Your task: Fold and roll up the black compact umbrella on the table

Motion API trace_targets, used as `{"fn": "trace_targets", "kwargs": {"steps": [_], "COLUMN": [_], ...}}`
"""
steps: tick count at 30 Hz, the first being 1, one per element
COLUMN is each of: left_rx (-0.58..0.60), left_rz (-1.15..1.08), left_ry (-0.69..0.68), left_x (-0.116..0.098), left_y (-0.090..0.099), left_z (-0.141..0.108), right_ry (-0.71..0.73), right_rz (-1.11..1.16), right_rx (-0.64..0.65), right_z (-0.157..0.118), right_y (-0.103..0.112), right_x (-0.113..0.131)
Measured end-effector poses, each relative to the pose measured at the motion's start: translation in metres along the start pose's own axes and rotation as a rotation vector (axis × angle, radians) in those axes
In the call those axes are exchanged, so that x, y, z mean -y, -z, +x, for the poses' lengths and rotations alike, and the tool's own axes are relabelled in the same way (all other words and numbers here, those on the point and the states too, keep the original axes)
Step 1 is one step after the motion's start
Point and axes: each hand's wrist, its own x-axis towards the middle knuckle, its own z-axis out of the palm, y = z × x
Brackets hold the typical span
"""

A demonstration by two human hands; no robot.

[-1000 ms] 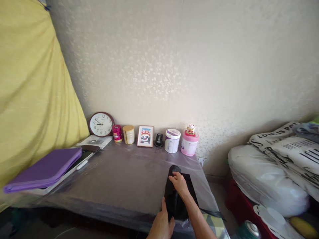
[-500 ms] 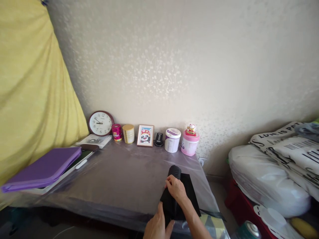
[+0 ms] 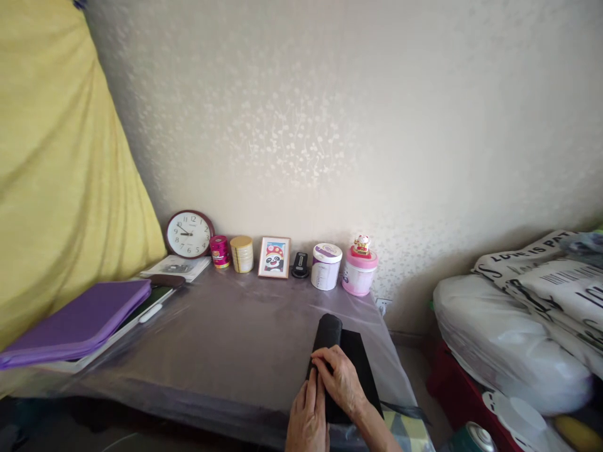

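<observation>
Pressing, both hands [image 3: 325,398] angle inward together.

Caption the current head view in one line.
Both hands press a rolled black bundle at the table's near edge.

Pale wall [image 3: 301,125] has a shiny floral pattern that catches soft light, yellow curtain [image 3: 61,188] hangs on the left, and the table [image 3: 226,339] wears a clear plastic cover. There's an outlet [image 3: 383,303] low down too.
</observation>
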Motion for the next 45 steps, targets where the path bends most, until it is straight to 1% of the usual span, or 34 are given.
{"fn": "trace_targets", "kwargs": {"steps": [2,4,7,9,12,15,19,21,23,25,27,29,31,33,35,37,40,43,45], "left_rx": [-0.030,-0.038,-0.002,0.028,0.054,0.136,0.239,0.259,0.262,0.265,0.255,0.224,0.194,0.185,0.177,0.163,0.154,0.169,0.194], "left_rz": [0.041,0.062,0.047,0.022,-0.017,-0.044,-0.076,-0.144,-0.194,-0.200,-0.188,-0.168,-0.146,-0.133,-0.114,-0.087,-0.052,-0.038,-0.029], "left_ry": [0.007,0.004,0.001,0.043,0.150,0.192,0.206,0.224,0.244,0.243,0.231,0.225,0.228,0.221,0.218,0.220,0.224,0.227,0.242], "left_x": [0.003,0.005,0.005,0.003,-0.001,-0.004,-0.004,-0.004,-0.005,-0.008,-0.012,-0.017,-0.022,-0.026,-0.029,-0.031,-0.034,-0.038,-0.040], "left_y": [-0.007,-0.011,-0.011,-0.008,0.002,0.016,0.030,0.031,0.030,0.030,0.032,0.036,0.039,0.041,0.043,0.043,0.046,0.052,0.056], "left_z": [0.001,0.002,0.003,0.002,0.000,-0.002,-0.003,-0.004,-0.004,-0.006,-0.008,-0.010,-0.013,-0.015,-0.016,-0.017,-0.018,-0.018,-0.017], "right_ry": [0.105,0.137,0.099,0.075,0.036,-0.007,-0.084,-0.122,-0.162,-0.207,-0.255,-0.313,-0.395,-0.493,-0.537,-0.548,-0.532,-0.509,-0.504], "right_rz": [-0.048,-0.098,-0.176,-0.204,-0.214,-0.218,-0.235,-0.244,-0.262,-0.287,-0.301,-0.287,-0.250,-0.203,-0.173,-0.178,-0.226,-0.246,-0.213], "right_rx": [-0.002,0.022,0.023,0.011,-0.028,-0.070,-0.071,-0.066,-0.086,-0.164,-0.277,-0.368,-0.397,-0.350,-0.276,-0.210,-0.154,-0.141,-0.138], "right_z": [-0.004,-0.001,0.015,0.027,0.043,0.055,0.070,0.078,0.081,0.078,0.064,0.042,0.015,-0.010,-0.028,-0.037,-0.040,-0.034,-0.027], "right_y": [0.000,-0.002,-0.009,-0.013,-0.017,-0.019,-0.018,-0.017,-0.013,-0.003,0.013,0.030,0.044,0.052,0.053,0.050,0.043,0.038,0.036], "right_x": [-0.005,-0.012,-0.026,-0.034,-0.046,-0.055,-0.063,-0.064,-0.064,-0.067,-0.073,-0.081,-0.089,-0.092,-0.089,-0.080,-0.068,-0.063,-0.061]}}
